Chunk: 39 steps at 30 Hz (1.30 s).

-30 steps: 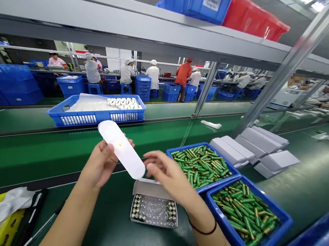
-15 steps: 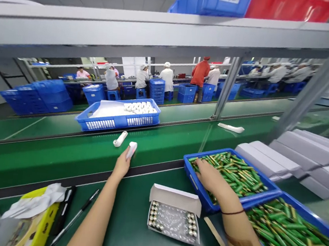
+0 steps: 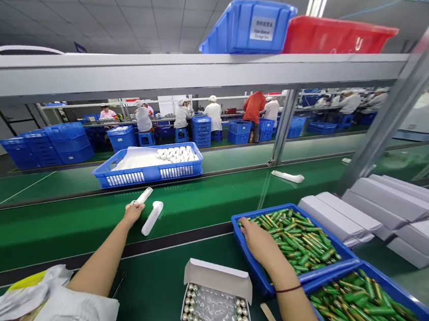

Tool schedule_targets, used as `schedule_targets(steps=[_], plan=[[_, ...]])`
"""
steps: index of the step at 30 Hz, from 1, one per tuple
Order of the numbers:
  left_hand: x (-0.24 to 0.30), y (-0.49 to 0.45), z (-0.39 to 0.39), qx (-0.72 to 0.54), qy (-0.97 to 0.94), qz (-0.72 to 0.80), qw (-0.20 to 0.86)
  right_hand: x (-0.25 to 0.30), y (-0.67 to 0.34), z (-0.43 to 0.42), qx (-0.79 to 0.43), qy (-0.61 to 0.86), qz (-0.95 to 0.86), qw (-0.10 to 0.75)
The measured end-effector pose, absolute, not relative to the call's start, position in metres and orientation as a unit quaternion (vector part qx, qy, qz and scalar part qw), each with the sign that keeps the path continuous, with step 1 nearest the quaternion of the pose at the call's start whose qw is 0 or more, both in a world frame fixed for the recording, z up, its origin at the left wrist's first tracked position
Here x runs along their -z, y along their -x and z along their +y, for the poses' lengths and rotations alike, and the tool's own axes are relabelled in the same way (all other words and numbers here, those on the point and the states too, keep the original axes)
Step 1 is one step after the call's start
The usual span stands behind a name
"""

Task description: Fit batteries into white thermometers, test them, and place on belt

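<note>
My left hand (image 3: 133, 215) is closed on the near end of a white plastic handheld device (image 3: 145, 194) on the green belt. Just right of it lies a second device of this shape, a white bent-headed handle (image 3: 152, 219), apart from my fingers. My right hand (image 3: 255, 237) reaches into the left corner of a blue tray (image 3: 235, 229) full of green and gold batteries (image 3: 302, 236). Its fingers are bent down among them, fingertips mostly hidden. Between my arms stands an open white carton (image 3: 221, 278), with batteries upright at both ends and clear plastic between.
A second blue tray (image 3: 428, 316) of batteries stands at the right, below stacked white boxes (image 3: 346, 215). Another white device (image 3: 288, 177) lies farther along the belt. A blue basket (image 3: 139, 176) holds more. A metal post (image 3: 393, 97) and shelf (image 3: 150, 74) frame the bench.
My left hand has let go of one white device, now lying on the belt, and moved left onto the other. My right hand stays in the battery tray. The view has tilted upward.
</note>
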State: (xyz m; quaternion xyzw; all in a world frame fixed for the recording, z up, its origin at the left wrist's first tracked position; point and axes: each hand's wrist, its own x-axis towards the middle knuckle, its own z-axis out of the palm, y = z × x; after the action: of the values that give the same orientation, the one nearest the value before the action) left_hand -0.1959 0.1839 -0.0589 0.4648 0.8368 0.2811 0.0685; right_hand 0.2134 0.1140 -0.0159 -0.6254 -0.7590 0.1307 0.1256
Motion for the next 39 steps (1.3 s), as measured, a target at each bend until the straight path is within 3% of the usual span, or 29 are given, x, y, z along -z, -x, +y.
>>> schedule_targets(steps=[5, 9, 14, 18, 23, 31, 36, 39], plan=[[0.037, 0.188, 0.169, -0.406, -0.458, 0.789, 0.052, 0.018, -0.21, 0.118, -0.162, 0.639, -0.72, 0.214], [0.008, 0.158, 0.153, -0.509, -0.465, 0.724, 0.02, 0.013, -0.215, 0.121, -0.2, 0.641, -0.663, 0.332], [-0.029, 0.091, 0.103, -0.603, -0.484, 0.634, 0.027, -0.011, -0.206, 0.11, -0.344, 0.537, -0.631, 0.441], [-0.059, 0.036, 0.054, -0.777, -0.37, 0.4, 0.316, -0.04, -0.188, 0.081, -0.44, 0.434, -0.629, 0.471], [-0.081, 0.01, 0.021, -0.761, -0.205, 0.268, 0.554, -0.065, -0.165, 0.037, -0.558, 0.324, -0.576, 0.502], [-0.085, 0.005, 0.003, -0.78, -0.208, 0.247, 0.536, -0.061, -0.126, -0.017, -0.383, 0.322, -0.714, 0.491], [-0.088, 0.003, -0.002, -0.79, -0.205, 0.237, 0.527, -0.058, -0.117, -0.023, -0.168, 0.265, -0.842, 0.439], [-0.089, 0.007, -0.004, -0.792, -0.214, 0.227, 0.525, -0.062, -0.118, -0.023, -0.199, 0.269, -0.844, 0.419]])
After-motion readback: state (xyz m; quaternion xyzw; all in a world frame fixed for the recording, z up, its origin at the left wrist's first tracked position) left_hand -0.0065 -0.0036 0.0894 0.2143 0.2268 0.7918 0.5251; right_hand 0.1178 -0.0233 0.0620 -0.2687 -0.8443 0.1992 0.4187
